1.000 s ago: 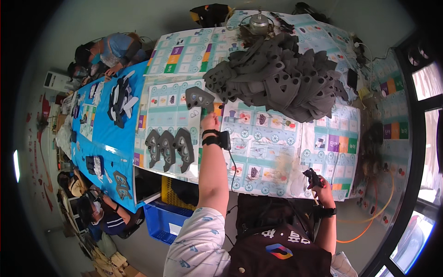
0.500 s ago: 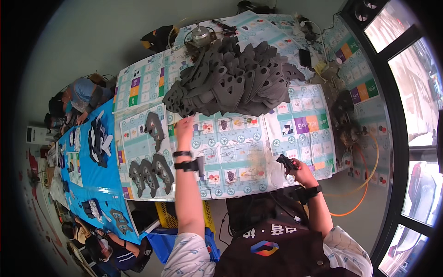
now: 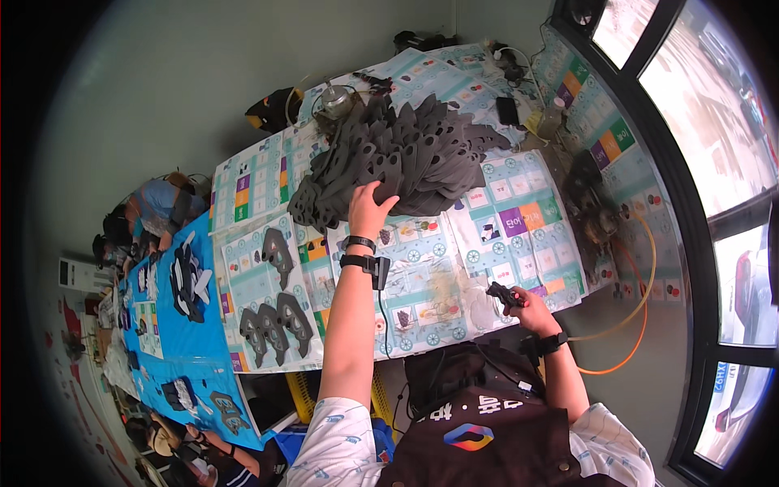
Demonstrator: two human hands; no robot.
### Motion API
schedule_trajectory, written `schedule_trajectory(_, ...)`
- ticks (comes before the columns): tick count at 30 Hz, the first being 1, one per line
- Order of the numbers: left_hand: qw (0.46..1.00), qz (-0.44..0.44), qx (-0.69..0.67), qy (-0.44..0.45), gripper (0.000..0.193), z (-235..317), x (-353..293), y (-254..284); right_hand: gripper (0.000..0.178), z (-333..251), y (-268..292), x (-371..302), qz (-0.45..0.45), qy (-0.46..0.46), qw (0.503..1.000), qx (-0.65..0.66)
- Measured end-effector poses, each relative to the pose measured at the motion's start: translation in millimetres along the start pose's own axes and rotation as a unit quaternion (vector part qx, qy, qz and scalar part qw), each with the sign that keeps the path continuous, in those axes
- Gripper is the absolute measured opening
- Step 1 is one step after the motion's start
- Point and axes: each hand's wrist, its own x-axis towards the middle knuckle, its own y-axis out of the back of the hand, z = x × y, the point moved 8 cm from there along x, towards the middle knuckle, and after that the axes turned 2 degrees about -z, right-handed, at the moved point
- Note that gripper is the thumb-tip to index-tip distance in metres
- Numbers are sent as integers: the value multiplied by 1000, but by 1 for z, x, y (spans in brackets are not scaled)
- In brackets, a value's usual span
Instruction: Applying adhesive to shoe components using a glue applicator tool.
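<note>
A large heap of dark grey, flat foam-like pieces with cut-out holes (image 3: 422, 150) lies across the far middle of the table. My left hand (image 3: 372, 204) rests at the near edge of this heap, thumb spread away from the fingers; the fingertips touch a front piece. At the right, over the near table edge, my right hand (image 3: 531, 312) is wrapped round a small black spray gun (image 3: 505, 295) with some red on it. Several loose grey pieces (image 3: 276, 329) lie flat in a row at the table's left, and a single one (image 3: 277, 258) sits beyond them.
Behind the heap stand a metal pot (image 3: 336, 101) and a black phone (image 3: 507, 111). Yellow and orange hoses (image 3: 641, 329) loop at the right. People work at a blue-covered table (image 3: 174, 341) on the left. A blue bin (image 3: 294, 446) and yellow crate (image 3: 302, 394) stand below the near edge.
My left hand has shifted right along the heap's near edge and its thumb has spread. My right hand keeps the spray gun in about the same place. The view has tilted slightly.
</note>
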Motion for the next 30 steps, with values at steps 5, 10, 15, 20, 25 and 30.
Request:
schedule_trajectory(5,997,68,-12,-24,39,11,-3,21,40,-21,-3,-16,5,-12,999,-34)
schedule_trajectory(10,940,283,148,-118,9,72,-44,95,51,-1,-9,-6,-22,15,1000,-9)
schedule_trajectory(15,932,331,136,-56,14,79,-146,175,55,3,2,0,2,8,1000,-9)
schedule_trajectory(20,968,206,115,83,17,38,-236,146,58,-5,-11,26,-60,-13,998,-14)
schedule_trajectory(25,973,-76,-162,146,49,22,-247,-33,62,2,-27,46,-74,-19,997,13)
schedule_trajectory(30,959,-31,72,271,75,-88,-342,-74,35,-36,-52,32,-124,-1,992,-21)
